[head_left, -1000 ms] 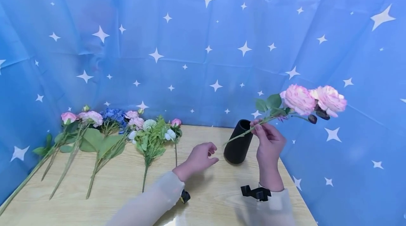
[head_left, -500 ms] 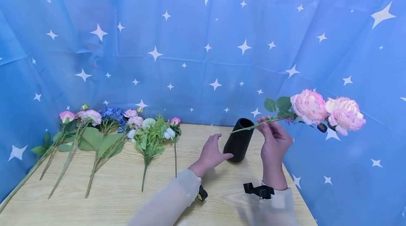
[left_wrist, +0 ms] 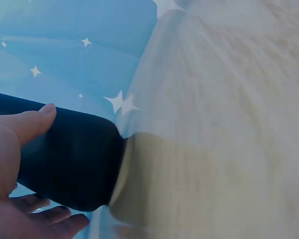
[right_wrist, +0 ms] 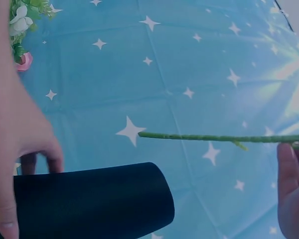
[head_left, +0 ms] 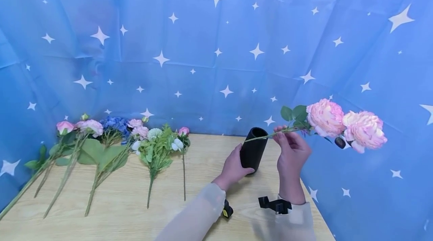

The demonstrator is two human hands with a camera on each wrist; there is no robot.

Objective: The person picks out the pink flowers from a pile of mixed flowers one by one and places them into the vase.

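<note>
A black cylindrical vase (head_left: pixel 253 153) stands at the right part of the wooden table. My left hand (head_left: pixel 234 169) is around its lower side, thumb across the near face; in the left wrist view the thumb (left_wrist: pixel 37 122) lies on the vase wall and the fingers curve round the opposite side. Between thumb and fingertips, my right hand (head_left: pixel 293 154) pinches the green stem of a pink peony (head_left: pixel 325 117), whose two full blooms and dark buds point right. The cut end of the stem (right_wrist: pixel 189 137) overlaps the vase mouth in the head view; in the right wrist view it shows beside the vase.
Several artificial flowers lie along the left: pink blooms (head_left: pixel 89 127), a blue hydrangea (head_left: pixel 115 123), a leafy green spray (head_left: pixel 157 154) and a short pink-budded stem (head_left: pixel 184 177). A blue star-print curtain (head_left: pixel 203 45) hangs behind the wooden table (head_left: pixel 128 214) and at its sides.
My left hand has moved right and taken hold of the vase. The peony in my right hand has shifted right, its blooms dipping lower and its stem now nearly level.
</note>
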